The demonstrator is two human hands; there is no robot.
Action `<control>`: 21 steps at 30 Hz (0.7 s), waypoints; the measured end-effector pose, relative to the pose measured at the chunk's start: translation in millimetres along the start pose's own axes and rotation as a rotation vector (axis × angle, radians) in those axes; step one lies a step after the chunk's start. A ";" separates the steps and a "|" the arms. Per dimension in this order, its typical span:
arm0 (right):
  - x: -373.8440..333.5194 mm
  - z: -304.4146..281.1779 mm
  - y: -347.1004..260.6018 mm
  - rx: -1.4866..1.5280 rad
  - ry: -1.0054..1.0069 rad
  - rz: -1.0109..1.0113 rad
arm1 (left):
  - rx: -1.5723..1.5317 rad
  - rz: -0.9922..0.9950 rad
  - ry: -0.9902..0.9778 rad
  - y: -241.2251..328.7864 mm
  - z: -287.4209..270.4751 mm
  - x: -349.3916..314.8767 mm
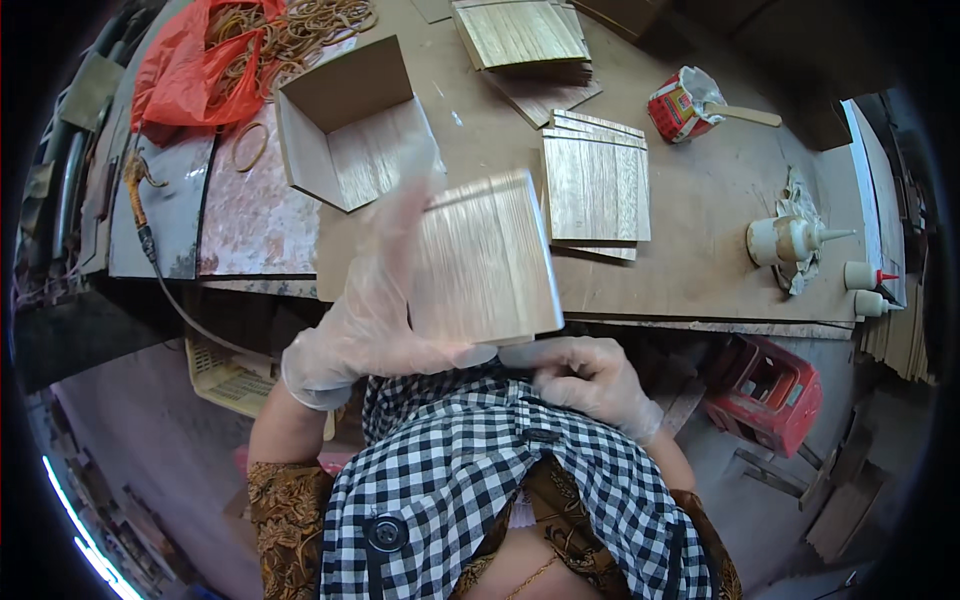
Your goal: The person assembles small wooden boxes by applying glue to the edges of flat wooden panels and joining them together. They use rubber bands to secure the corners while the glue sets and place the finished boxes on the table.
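A light wood-grain panel (490,262) with a pale right edge is tilted in front of me, above my lap. My left hand (375,310), in a clear plastic glove, holds it by its left side. The thumb runs along its lower edge, and the raised fingers are smeared by motion. My right hand (597,383), gloved too, is closed with curled fingers at the panel's lower edge. Its fingertips are partly hidden there. Just beyond the left hand stands a partly assembled wooden box (375,150), its inside showing. A stack of similar grooved panels (597,190) lies to the right.
Another panel stack (520,35) lies farther back on the worktable (690,270). A red bag (190,85) of rubber bands (315,35) is at far left. On the right are a red packet (680,105) with a wooden stick and a white glue bottle (780,241). A red stool (765,395) stands below.
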State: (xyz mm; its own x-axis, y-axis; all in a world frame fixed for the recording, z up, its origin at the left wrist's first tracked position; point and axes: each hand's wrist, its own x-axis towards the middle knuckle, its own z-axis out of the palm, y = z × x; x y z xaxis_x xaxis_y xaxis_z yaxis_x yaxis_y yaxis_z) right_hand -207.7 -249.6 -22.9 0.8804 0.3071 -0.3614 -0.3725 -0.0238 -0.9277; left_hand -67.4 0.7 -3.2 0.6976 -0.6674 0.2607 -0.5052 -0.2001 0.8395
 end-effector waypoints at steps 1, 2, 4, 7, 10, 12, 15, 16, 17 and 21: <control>5.2 5.6 -4.2 0.143 -0.011 -0.061 | 0.031 0.008 0.084 1.8 1.7 -1.0; 12.1 13.8 -11.7 0.286 -0.026 -0.122 | 0.063 0.015 0.170 6.0 6.9 0.6; 33.6 30.5 -25.8 0.353 0.042 -0.333 | 0.095 0.061 0.295 10.2 18.8 6.5; 46.9 42.8 -55.2 0.294 0.219 -0.390 | 0.263 0.217 0.320 24.8 22.3 19.2; 64.8 52.8 -70.8 0.218 0.419 -0.439 | 0.366 0.183 0.339 35.5 12.6 16.6; 82.9 42.8 -79.4 0.161 0.429 -0.491 | 0.412 0.196 0.389 35.2 -5.7 3.2; 115.4 17.0 -97.4 -0.010 0.407 -0.056 | 0.233 0.207 0.805 4.1 -21.2 -12.3; 128.8 14.1 -99.2 -0.020 0.436 -0.054 | 0.092 0.160 0.932 -9.8 -22.7 -9.9; 141.7 11.4 -100.6 -0.027 0.468 -0.050 | -0.056 0.068 0.994 -16.9 -28.5 -6.8; 202.9 14.9 -73.6 -0.058 0.583 -0.435 | -0.653 -0.206 0.987 -54.1 -48.7 9.8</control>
State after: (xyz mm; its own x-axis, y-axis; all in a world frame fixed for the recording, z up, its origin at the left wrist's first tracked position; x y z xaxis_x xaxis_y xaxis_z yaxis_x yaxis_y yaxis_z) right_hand -6.0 -171.3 -26.6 0.9644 -0.2562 0.0651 0.0487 -0.0699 -0.9964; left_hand -8.5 39.9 -22.9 0.9676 0.2290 0.1065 -0.1845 0.3530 0.9172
